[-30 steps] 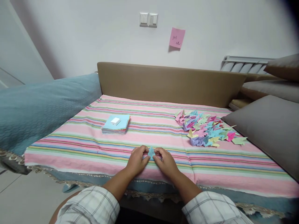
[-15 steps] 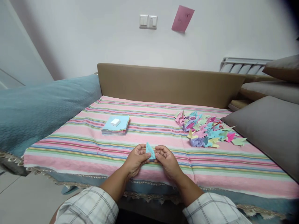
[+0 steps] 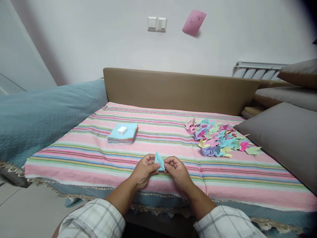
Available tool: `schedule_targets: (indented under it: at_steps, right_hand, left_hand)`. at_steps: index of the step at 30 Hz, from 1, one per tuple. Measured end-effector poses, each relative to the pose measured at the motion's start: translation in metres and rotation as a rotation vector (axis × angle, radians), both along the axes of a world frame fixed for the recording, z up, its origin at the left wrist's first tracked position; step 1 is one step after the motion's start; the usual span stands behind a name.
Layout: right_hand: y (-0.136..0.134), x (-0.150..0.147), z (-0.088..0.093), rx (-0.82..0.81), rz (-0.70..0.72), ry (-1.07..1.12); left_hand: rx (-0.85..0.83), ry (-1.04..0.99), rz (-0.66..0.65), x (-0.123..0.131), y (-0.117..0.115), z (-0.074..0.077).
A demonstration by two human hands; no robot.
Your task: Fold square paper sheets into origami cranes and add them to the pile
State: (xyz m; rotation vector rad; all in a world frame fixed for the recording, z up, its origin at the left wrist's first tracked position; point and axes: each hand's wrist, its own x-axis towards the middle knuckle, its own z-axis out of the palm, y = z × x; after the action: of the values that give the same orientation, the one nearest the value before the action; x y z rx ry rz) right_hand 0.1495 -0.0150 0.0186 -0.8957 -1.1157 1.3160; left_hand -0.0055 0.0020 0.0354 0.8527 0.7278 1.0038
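Note:
A small folded piece of light blue origami paper (image 3: 159,161) is held up between my hands, over the front part of the striped cloth. My left hand (image 3: 145,170) pinches it from the left, thumb across its lower face. From the other side, my right hand (image 3: 177,171) grips the lower right corner between thumb and fingers. One tip of the paper points upward. Where the fingertips sit behind the paper, they are hidden.
Left of centre lies a stack of coloured paper squares (image 3: 121,140) with a small white block (image 3: 122,130) on top. Many folded paper cranes (image 3: 218,137) are heaped on the striped cloth (image 3: 163,115) at right. Grey cushions (image 3: 284,132) border the right side, a brown backrest (image 3: 180,91) the back.
Both hands stay in nearly the same place with the paper. The right fingers have shifted slightly at its right corner.

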Motion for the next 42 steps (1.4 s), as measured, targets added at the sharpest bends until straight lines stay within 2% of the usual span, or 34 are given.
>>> schedule_targets:
  at_steps: [7, 11, 14, 18, 23, 27, 33, 42]
  right_hand:
    - [-0.002, 0.001, 0.001, 0.172, -0.010, -0.264]
    - [-0.001, 0.000, -0.001, 0.236, -0.107, -0.341]
    - [0.002, 0.000, -0.004, 0.125, -0.076, -0.277]
    - [0.004, 0.001, -0.007, -0.028, 0.008, -0.086]
    - [0.002, 0.000, -0.006, -0.106, 0.067, 0.090]
    - [0.001, -0.002, -0.004, -0.126, 0.100, 0.144]
    - [0.000, -0.003, -0.005, -0.137, 0.106, 0.156]
    - [0.002, -0.002, -0.009, -0.054, 0.032, 0.040]
  left_hand:
    - [0.066, 0.093, 0.099, 0.002, 0.003, -0.004]
    - [0.114, 0.167, 0.158, 0.005, 0.002, -0.004]
    - [0.114, 0.155, 0.157, 0.005, 0.000, -0.001]
    - [0.092, 0.044, 0.089, 0.005, -0.004, 0.002]
    - [0.048, -0.033, 0.046, 0.005, -0.006, 0.002]
    - [0.022, -0.069, -0.013, 0.005, -0.007, 0.003]
    - [-0.011, -0.060, -0.029, 0.005, -0.009, 0.004]
    - [0.070, 0.039, 0.066, 0.010, -0.012, 0.000]
